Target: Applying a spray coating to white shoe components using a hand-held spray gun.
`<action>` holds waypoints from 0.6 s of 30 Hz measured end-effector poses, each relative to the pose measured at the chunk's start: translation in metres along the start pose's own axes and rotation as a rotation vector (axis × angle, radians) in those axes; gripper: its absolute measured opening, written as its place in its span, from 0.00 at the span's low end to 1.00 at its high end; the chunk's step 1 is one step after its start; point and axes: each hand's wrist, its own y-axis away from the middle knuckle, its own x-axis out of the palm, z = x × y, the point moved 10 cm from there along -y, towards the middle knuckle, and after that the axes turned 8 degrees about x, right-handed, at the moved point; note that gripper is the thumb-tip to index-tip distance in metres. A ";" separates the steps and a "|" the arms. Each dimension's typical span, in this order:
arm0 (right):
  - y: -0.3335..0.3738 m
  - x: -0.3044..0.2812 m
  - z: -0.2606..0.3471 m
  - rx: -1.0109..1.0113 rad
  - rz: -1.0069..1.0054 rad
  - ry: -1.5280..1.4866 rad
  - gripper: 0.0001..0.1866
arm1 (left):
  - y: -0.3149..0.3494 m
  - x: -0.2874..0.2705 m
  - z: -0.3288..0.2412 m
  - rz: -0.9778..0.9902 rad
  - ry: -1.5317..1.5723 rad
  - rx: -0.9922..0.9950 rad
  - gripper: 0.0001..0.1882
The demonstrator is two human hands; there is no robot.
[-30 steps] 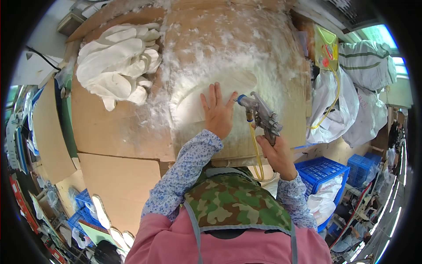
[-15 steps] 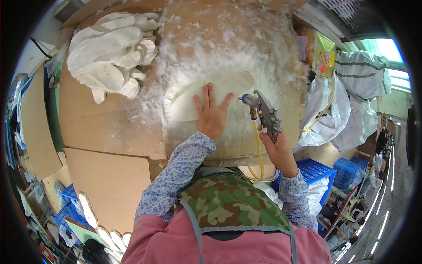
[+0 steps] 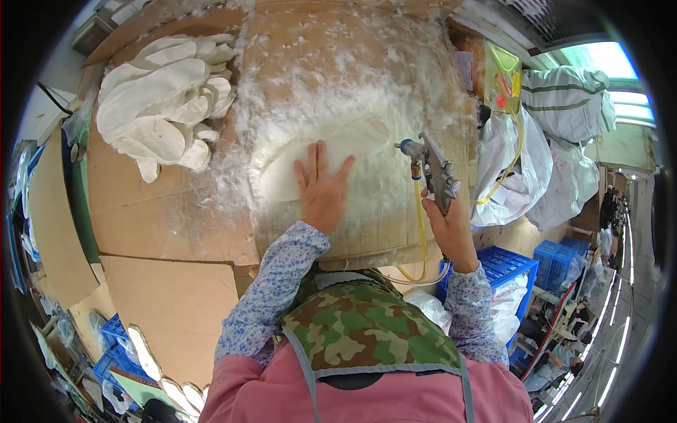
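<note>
A white shoe insole [image 3: 360, 135] lies on the cardboard work surface, ringed by whitish residue. My left hand [image 3: 324, 190] rests flat on it with fingers spread, covering part of its middle. To the right, my right hand [image 3: 451, 229] grips a metal spray gun [image 3: 438, 173] by its handle, held above the cardboard. The gun's blue-ringed nozzle points left toward the insole without touching it. From its underside a yellow hose [image 3: 422, 240] hangs down in a curve.
A loose pile of white insoles [image 3: 151, 106] lies at the far left on the cardboard [image 3: 169, 218]. Off the right side are a yellow container [image 3: 502, 77], white plastic sacks [image 3: 515, 169] and blue crates [image 3: 504, 268]. More insoles [image 3: 144, 352] stand at lower left.
The whole view has shifted slightly. The spray gun in my right hand has moved a little away from the insole, to the right. My left hand stays on the insole.
</note>
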 end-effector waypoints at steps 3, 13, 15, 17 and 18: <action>0.003 0.003 0.000 0.027 0.013 0.047 0.14 | 0.013 -0.017 0.006 -0.031 -0.051 -0.010 0.22; 0.017 0.037 0.010 0.012 0.123 -0.016 0.14 | 0.060 -0.076 0.058 -0.248 -0.104 -0.184 0.14; 0.021 0.046 0.013 0.013 0.150 -0.024 0.13 | 0.063 -0.076 0.069 -0.270 -0.032 -0.270 0.12; 0.024 0.055 0.020 0.002 0.165 -0.044 0.13 | 0.066 -0.079 0.078 -0.291 -0.029 -0.326 0.13; 0.026 0.060 0.026 -0.021 0.182 -0.051 0.13 | 0.067 -0.082 0.081 -0.324 -0.018 -0.342 0.14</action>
